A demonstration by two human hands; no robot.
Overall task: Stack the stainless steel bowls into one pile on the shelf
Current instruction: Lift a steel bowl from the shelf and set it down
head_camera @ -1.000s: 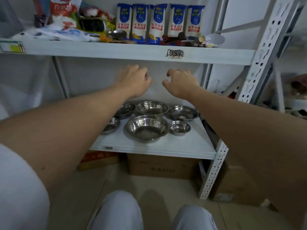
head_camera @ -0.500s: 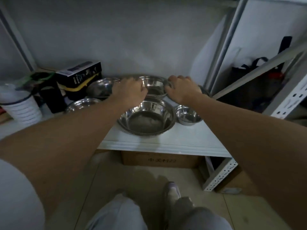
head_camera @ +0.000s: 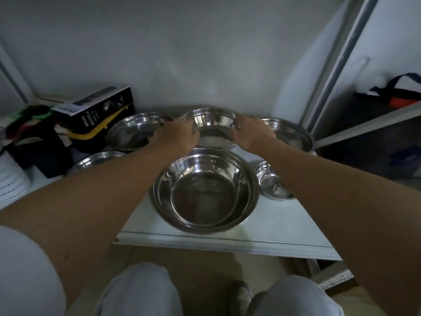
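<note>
Rear bowl [head_camera: 210,126] btwn left hand [head_camera: 176,139], right hand [head_camera: 251,133]

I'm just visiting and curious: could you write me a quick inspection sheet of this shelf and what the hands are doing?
Surface: white shelf, bare at the front edge.
Job's things: six steel bowls, none stacked; big front bowl; back middle bowl gripped by both hands.
Clutter: black spray bottle box at left.
Grippers: left hand and right hand on opposite rims of the back middle bowl.
Cables: nothing seen.
Surroundings: pale wall, metal rack post, dark bag at right.
</note>
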